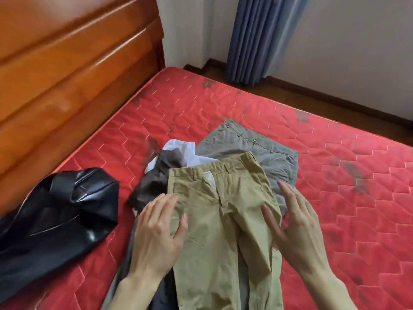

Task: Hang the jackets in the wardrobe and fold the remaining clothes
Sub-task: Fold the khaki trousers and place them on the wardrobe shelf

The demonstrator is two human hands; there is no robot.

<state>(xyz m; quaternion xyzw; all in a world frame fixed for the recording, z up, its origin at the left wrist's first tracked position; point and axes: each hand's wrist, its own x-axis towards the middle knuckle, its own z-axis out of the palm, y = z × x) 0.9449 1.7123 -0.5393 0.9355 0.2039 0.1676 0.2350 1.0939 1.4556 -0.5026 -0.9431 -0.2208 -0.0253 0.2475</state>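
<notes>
Khaki trousers (pixel 214 209) lie flat on the red mattress (pixel 335 186), waistband toward the far side. My left hand (pixel 156 233) rests flat with straight fingers on their left hip. My right hand (pixel 295 222) is spread open at their right edge, fingers straight. Grey trousers (pixel 257 144) lie beneath and beyond the khaki pair. A dark grey garment (pixel 156 177) and a white garment (pixel 178 148) are crumpled to the left of the waistband. A shiny black jacket (pixel 55 220) lies bunched at the left of the bed.
A glossy wooden headboard (pixel 67 74) runs along the left. Blue curtains (pixel 257 36) hang by the white wall at the far corner, above a dark wooden floor (pixel 312 97). Bare mattress spreads to the right of the clothes.
</notes>
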